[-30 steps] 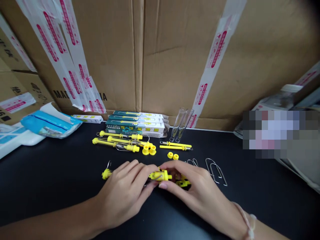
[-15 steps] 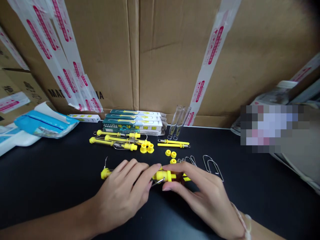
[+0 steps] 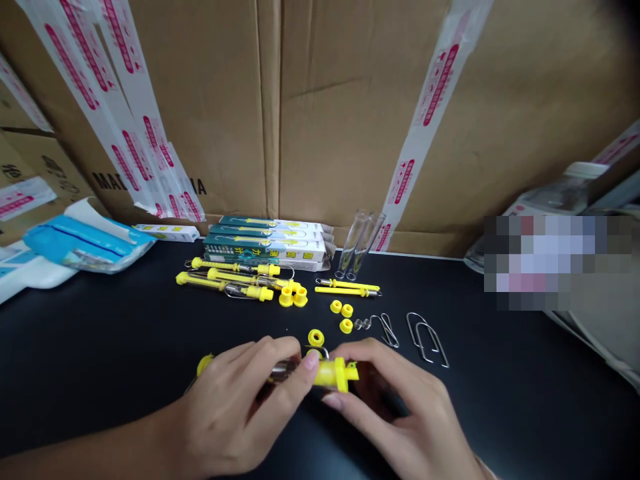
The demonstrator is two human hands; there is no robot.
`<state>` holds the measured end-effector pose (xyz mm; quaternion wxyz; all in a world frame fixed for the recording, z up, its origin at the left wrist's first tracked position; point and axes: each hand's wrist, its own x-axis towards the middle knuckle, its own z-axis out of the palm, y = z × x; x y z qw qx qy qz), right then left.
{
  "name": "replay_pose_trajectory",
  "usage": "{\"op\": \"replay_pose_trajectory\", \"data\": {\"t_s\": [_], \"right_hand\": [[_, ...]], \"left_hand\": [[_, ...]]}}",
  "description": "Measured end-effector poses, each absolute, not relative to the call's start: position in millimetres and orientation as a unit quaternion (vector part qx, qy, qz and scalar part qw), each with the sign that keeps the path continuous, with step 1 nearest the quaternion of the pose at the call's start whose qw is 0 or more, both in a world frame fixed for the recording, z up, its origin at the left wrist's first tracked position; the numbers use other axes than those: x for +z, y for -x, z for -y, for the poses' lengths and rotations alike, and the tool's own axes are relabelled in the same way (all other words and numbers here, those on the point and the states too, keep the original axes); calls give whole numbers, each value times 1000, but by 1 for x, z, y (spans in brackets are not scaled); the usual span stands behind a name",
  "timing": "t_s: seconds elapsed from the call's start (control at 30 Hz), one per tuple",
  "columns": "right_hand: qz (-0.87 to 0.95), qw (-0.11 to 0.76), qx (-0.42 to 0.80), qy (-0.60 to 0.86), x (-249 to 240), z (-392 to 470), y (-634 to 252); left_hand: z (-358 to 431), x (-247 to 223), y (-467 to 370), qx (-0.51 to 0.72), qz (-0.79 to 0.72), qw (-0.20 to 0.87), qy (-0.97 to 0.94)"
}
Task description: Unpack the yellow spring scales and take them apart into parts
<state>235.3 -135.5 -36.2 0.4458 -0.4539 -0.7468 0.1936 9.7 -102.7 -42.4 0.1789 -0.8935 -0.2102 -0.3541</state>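
Tubular spring scale (image 3: 327, 375) up off the counter (image 3: 300, 453) or just on it, cannot tell; near side, between both hands. Long axis crosses the view left to right, right end slightly lower. Narrow stub points right, toward the right palm; capped end points left, showing past the knuckles.

Looks: clear barrel, dark metal inside, yellow at both ends, wide yellow collar before the stub. Bent bright wire beside the barrel, close to the left index fingertip.

Left hand (image 3: 245, 407): grip closed round the barrel, index finger laid along it. Right hand (image 3: 405, 407): thumb and fingers curved about the collar end; cannot tell whether they press on it.

Counts, behind the hands: three similar scales (image 3: 200, 283), lying roughly crosswise; two yellow stepped caps (image 3: 300, 297) next to them; two slim yellow rods (image 3: 347, 291), side by side; three small yellow rings (image 3: 346, 326); two clear tubes (image 3: 367, 247); two large wire hooks (image 3: 435, 343), far right. One wider yellow ring (image 3: 316, 337) just beyond the held scale. Thin bent wires (image 3: 387, 330) overlap, count unclear.
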Motion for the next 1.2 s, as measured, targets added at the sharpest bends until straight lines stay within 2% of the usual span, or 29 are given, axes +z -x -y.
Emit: {"op": "replay_pose_trajectory", "data": {"t_s": [0.23,0.37,0.57,0.8,0.97,1.2], "right_hand": [[753,408,313,410,-29,135,-229],[752,434,300,396,-30,136,-233],[822,403,256,310,-30,130,-239],[797,463,164,353,-32,131,-242],[781,473,146,381,-31,133,-242],[766,465,157,415,-32,136,-241]], "left_hand": [[104,-42,-7,-352,223,116,902],[103,-35,-15,-344,242,122,899],[101,-30,-20,-298,215,117,923],[101,-29,-22,-257,225,156,927],[101,-30,-19,-241,227,207,921],[100,-31,-16,-250,223,207,919]]}}
